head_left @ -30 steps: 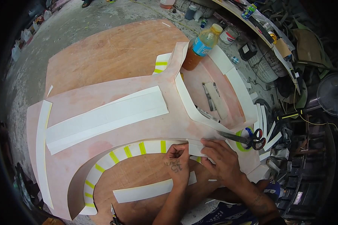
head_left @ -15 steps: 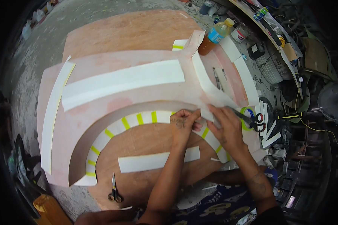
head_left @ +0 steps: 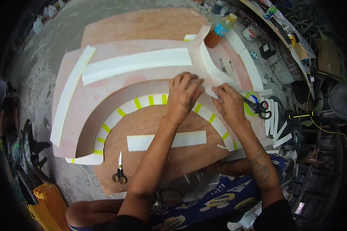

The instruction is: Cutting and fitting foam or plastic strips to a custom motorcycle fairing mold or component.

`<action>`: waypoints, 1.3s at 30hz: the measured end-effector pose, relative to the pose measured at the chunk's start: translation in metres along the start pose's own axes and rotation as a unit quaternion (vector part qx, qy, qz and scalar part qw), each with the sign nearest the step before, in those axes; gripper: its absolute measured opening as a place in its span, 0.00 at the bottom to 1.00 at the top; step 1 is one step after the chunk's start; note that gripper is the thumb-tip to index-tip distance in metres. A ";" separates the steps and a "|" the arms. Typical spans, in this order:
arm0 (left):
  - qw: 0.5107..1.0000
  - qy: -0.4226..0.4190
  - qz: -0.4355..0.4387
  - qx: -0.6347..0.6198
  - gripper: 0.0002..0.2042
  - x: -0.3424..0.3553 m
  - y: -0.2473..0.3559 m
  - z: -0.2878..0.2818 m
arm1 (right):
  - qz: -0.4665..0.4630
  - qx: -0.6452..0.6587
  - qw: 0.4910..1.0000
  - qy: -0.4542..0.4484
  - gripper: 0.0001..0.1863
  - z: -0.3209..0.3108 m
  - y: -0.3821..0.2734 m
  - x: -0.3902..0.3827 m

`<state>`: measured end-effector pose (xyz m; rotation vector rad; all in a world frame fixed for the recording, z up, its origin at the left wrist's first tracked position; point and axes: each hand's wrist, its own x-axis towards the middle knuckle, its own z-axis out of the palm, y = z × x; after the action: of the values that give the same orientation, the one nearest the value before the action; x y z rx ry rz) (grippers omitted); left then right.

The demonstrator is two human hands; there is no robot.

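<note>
My left hand [head_left: 184,94] is closed, its fingers pinched at the left end of a small white strip [head_left: 209,92]. At the strip's right end, the fingers of my right hand [head_left: 229,102] are also closed on it. Both hands are over the upper edge of the curved arch in a large pinkish-white panel [head_left: 138,81]. Below that edge runs a white curved flange [head_left: 112,121] crossed by several yellow-green tape pieces. Just right of my right hand lie a green roll of tape [head_left: 247,109] and dark-handled scissors [head_left: 262,109].
Another pair of scissors [head_left: 119,175] lies on the brown board [head_left: 162,158], near a loose white strip [head_left: 181,140]. Long white strips [head_left: 138,64] rest on the panel. A bottle of amber liquid [head_left: 220,31] stands at the upper right. Cut white strips [head_left: 273,115] lie at the right.
The view has shifted, so the panel sits higher in the picture. My left hand has turned over the small white strip, its knuckles now upward; my right hand stays at the strip's other end.
</note>
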<state>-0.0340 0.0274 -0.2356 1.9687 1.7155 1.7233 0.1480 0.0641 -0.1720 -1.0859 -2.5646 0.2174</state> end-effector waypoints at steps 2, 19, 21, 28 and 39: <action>0.994 -0.079 0.074 0.012 0.18 0.010 -0.008 0.010 | 0.006 -0.002 1.000 0.005 0.19 -0.002 0.005 -0.005; 0.936 -0.280 0.206 -0.044 0.19 0.051 -0.016 0.013 | 0.070 0.130 0.988 -0.054 0.22 -0.014 0.014 -0.019; 0.937 -0.289 0.195 -0.037 0.20 0.051 -0.015 0.014 | 0.045 0.105 0.993 -0.017 0.18 -0.008 0.018 -0.022; 0.933 -0.305 0.188 -0.044 0.19 0.057 -0.017 0.016 | 0.054 0.085 0.995 -0.012 0.16 -0.008 0.016 -0.017; 0.920 -0.327 0.212 -0.041 0.21 0.059 -0.015 0.015 | 0.042 0.059 0.997 -0.001 0.13 -0.004 0.013 -0.019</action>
<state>-0.0463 0.0832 -0.2101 2.5949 1.0278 0.9627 0.1702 0.0598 -0.1764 -1.1510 -2.4750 0.3862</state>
